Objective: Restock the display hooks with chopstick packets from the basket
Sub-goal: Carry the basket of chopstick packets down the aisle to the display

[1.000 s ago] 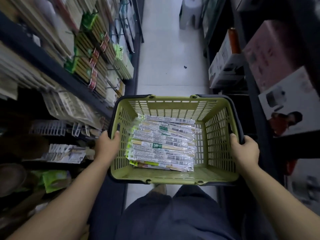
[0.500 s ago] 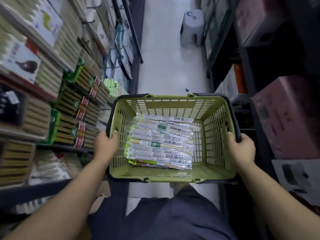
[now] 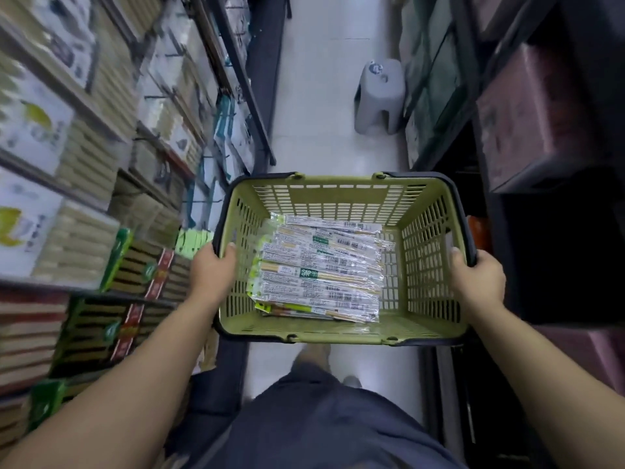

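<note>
I carry a green plastic basket (image 3: 341, 194) with a dark rim in front of my body. My left hand (image 3: 211, 270) grips its left rim, thumb inside the wall. My right hand (image 3: 478, 277) grips the right rim the same way. A stack of clear chopstick packets (image 3: 318, 269) with barcodes and green labels lies flat on the basket floor, toward its left side. Display hooks (image 3: 209, 184) with hanging packets line the shelving on my left, blurred by motion.
Shelves of boxed chopsticks (image 3: 77, 252) fill the left side. Dark shelving with pink boxes (image 3: 527, 116) stands on the right. A grey plastic stool (image 3: 380, 96) sits on the white aisle floor ahead, near the right shelves. My legs show below the basket.
The view has tilted up and moved forward along the aisle; the stool is now nearer and higher shelves show on the left. Both hands keep the same grip on the basket.
</note>
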Demonstrator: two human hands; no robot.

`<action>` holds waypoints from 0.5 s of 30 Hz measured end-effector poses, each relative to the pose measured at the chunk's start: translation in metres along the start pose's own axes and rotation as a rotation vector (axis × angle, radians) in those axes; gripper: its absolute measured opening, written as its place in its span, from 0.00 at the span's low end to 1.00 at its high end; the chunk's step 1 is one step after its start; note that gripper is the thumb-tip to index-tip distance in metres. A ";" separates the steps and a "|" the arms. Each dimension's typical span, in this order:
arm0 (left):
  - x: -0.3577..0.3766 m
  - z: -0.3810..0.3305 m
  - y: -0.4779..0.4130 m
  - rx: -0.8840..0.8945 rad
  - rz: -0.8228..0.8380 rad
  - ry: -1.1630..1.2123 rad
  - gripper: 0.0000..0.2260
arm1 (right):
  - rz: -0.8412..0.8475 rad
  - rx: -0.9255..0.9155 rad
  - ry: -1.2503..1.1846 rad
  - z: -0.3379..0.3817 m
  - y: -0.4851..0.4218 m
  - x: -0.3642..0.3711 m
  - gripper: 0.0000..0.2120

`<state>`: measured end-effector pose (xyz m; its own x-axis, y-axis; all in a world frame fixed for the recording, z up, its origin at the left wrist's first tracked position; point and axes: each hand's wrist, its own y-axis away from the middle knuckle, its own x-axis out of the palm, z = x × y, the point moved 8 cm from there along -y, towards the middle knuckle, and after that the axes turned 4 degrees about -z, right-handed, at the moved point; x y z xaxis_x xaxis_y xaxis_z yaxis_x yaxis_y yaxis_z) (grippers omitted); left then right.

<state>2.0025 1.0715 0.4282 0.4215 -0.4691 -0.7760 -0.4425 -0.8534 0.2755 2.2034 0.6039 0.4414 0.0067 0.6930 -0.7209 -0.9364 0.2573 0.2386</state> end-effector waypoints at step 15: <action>0.052 -0.185 -0.233 -0.010 -0.015 -0.027 0.16 | 0.016 0.048 0.027 0.169 -0.221 0.103 0.15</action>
<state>2.2742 1.2039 0.4287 0.4061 -0.4502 -0.7952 -0.4288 -0.8623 0.2692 2.4698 0.7324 0.4241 -0.0180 0.6786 -0.7343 -0.9183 0.2793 0.2806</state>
